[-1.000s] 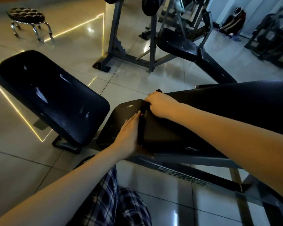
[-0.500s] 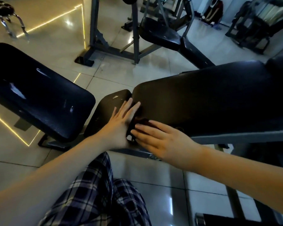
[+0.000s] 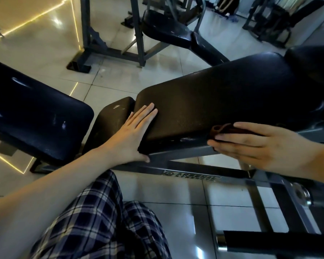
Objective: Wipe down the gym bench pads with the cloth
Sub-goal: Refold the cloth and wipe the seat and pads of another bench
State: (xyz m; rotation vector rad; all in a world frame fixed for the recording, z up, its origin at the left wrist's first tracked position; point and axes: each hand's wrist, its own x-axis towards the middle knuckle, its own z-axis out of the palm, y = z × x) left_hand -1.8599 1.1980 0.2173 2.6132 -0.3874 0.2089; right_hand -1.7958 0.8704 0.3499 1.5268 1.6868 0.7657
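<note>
The long dark back pad [image 3: 223,101] of the bench runs from the centre to the upper right. A smaller seat pad [image 3: 110,120] adjoins its left end. My left hand [image 3: 133,135] lies flat with straight fingers across the pad's left end, thumb under its lower corner. My right hand [image 3: 251,143] presses a dark reddish cloth [image 3: 224,129] against the pad's near side edge, fingers stretched out over the cloth. Most of the cloth is hidden beneath that hand.
Another black padded bench [image 3: 32,113] sits close on the left. The grey steel frame [image 3: 191,172] of my bench runs below the pad. A further bench with a grey rack [image 3: 163,28] stands behind on the tiled floor. My plaid trouser leg [image 3: 101,221] is at the bottom.
My right hand has slid the cloth rightward along the pad's near edge, away from my left hand. The left hand stays flat on the pad's left end. The view has shifted right.
</note>
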